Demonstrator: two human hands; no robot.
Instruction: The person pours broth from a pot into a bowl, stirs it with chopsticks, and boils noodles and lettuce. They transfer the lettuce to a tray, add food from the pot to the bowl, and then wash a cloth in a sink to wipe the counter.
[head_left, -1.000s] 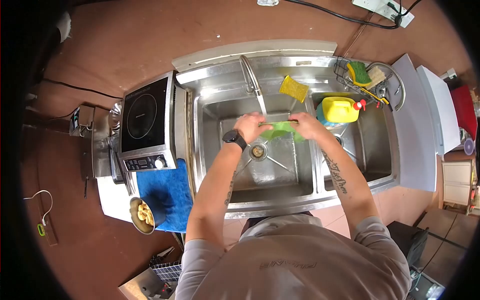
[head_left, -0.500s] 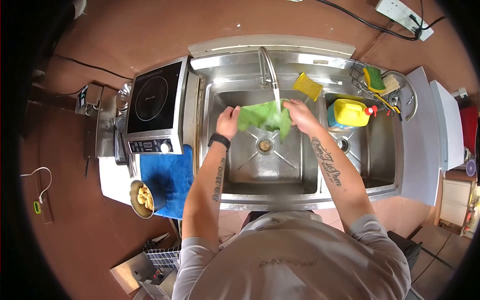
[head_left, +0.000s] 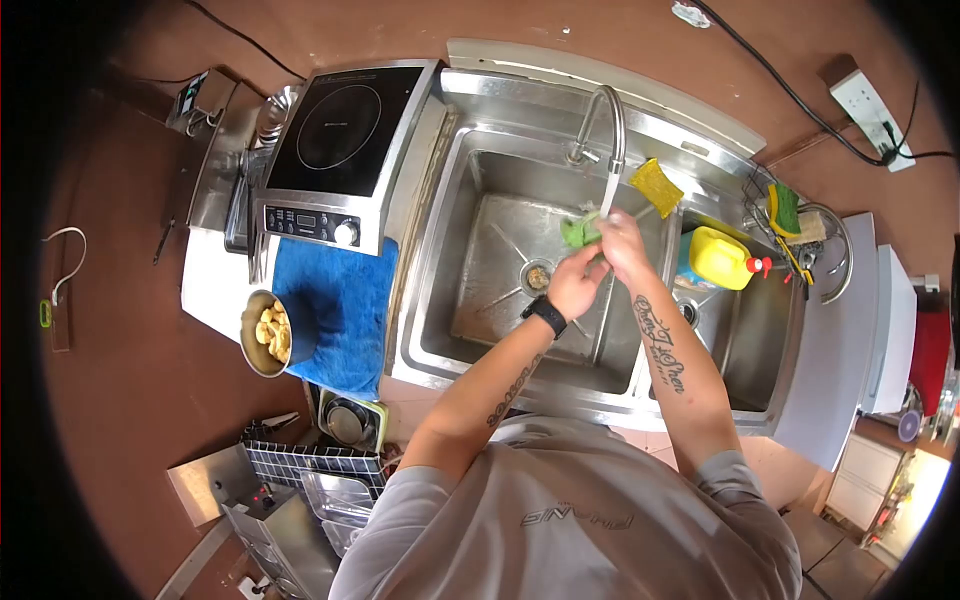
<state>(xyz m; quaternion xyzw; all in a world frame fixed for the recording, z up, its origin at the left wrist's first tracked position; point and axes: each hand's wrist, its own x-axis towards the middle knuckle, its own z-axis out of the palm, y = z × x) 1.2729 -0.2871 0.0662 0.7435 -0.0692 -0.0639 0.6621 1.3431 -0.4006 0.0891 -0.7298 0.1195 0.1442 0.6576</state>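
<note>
A green cloth (head_left: 578,231), bunched small, hangs under the stream from the curved faucet (head_left: 617,135) over the left basin of the steel sink (head_left: 470,330). My right hand (head_left: 622,246) is closed around the cloth, close below the spout, and hides part of it. Just left of it and lower, my left hand (head_left: 577,284) wears a black band at the wrist. Its fingers are bent near the right hand and the cloth; whether they hold any of it is unclear.
A yellow bottle (head_left: 720,258) stands in the right basin. A yellow sponge (head_left: 657,188) lies by the faucet. Leftward are a cooktop (head_left: 337,128), a blue towel (head_left: 345,310) and a pot of pale food pieces (head_left: 253,345). A wire rack (head_left: 765,205) sits at the right.
The cloth was stretched between both hands; now it is bunched. My left hand has moved right, beside my right hand. The view has turned and shifted.
</note>
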